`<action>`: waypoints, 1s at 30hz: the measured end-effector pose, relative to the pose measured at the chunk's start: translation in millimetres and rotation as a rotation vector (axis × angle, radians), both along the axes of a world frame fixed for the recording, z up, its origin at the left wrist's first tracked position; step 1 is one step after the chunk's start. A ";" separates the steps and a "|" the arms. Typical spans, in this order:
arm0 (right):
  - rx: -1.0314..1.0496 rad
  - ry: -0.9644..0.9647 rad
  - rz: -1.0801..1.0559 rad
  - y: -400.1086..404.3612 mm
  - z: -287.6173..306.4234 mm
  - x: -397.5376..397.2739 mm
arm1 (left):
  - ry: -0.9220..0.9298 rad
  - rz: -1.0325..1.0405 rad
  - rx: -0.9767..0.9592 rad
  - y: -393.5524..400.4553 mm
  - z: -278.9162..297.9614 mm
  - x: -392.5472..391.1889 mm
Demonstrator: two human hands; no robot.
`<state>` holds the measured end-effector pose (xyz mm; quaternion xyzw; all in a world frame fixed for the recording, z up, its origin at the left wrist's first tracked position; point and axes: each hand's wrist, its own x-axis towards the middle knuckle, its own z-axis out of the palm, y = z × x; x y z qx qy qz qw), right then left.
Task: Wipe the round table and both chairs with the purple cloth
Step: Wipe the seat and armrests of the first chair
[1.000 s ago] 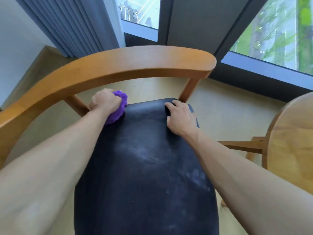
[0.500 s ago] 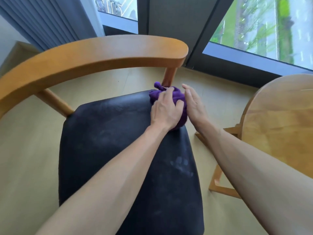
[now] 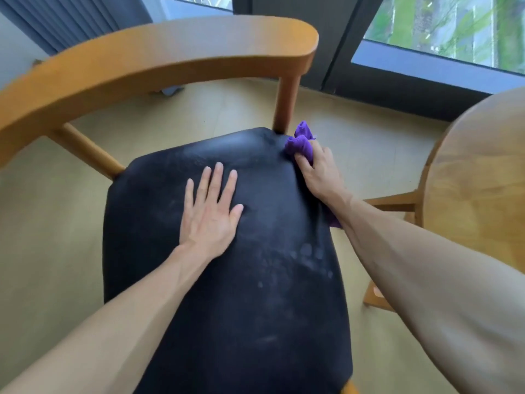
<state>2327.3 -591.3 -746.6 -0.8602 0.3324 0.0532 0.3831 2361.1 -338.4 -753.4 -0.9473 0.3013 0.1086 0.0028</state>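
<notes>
A wooden chair with a curved backrest [image 3: 159,61] and a black padded seat [image 3: 233,294] fills the view below me. My left hand [image 3: 210,214] lies flat on the seat with its fingers straight and spread. My right hand [image 3: 318,174] grips the bunched purple cloth [image 3: 301,143] at the seat's far right corner, beside the backrest post. A bit of the cloth also shows under my right wrist. Pale dusty smears mark the seat's right half. The round wooden table [image 3: 483,180] stands at the right edge.
Pale wooden floor [image 3: 56,237] surrounds the chair. Dark window frames and glass [image 3: 426,38] run along the far side, with a grey curtain [image 3: 71,21] at the top left. The table's wooden base [image 3: 392,203] reaches out near my right forearm.
My left hand wiped the cloth from the seat's far left across to the far right, then passed it to my right hand. The left hand has now moved back and lies flat mid-seat.
</notes>
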 end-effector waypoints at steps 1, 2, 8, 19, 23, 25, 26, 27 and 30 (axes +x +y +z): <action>-0.004 0.006 -0.038 3.2 -1.5 -8.8 | -0.006 0.003 0.010 -1.4 0.7 0.1; -0.021 0.016 -0.068 7.7 -2.5 -17.3 | -0.008 0.007 0.025 -1.5 1.0 -0.1; -0.109 0.071 -0.088 23.0 -1.0 -43.4 | 0.046 0.050 0.086 -8.2 9.4 -3.1; -0.036 0.158 -0.203 61.5 8.9 -160.3 | 0.147 0.193 0.170 -30.1 27.3 -14.6; 0.110 0.146 -0.256 76.8 19.6 -211.4 | 0.188 0.281 0.156 -40.6 31.3 -22.5; 0.136 0.176 -0.244 81.5 23.0 -232.6 | 0.207 0.313 0.141 -42.7 33.3 -30.7; 0.132 0.200 -0.229 83.0 24.2 -239.9 | 0.214 0.319 0.136 -43.2 34.8 -37.9; 0.111 0.229 -0.209 84.3 25.7 -244.2 | 0.223 0.318 0.133 -43.5 36.6 -47.2; -0.020 0.344 -0.112 87.3 36.0 -240.0 | 0.259 0.310 0.115 -39.8 41.3 -81.3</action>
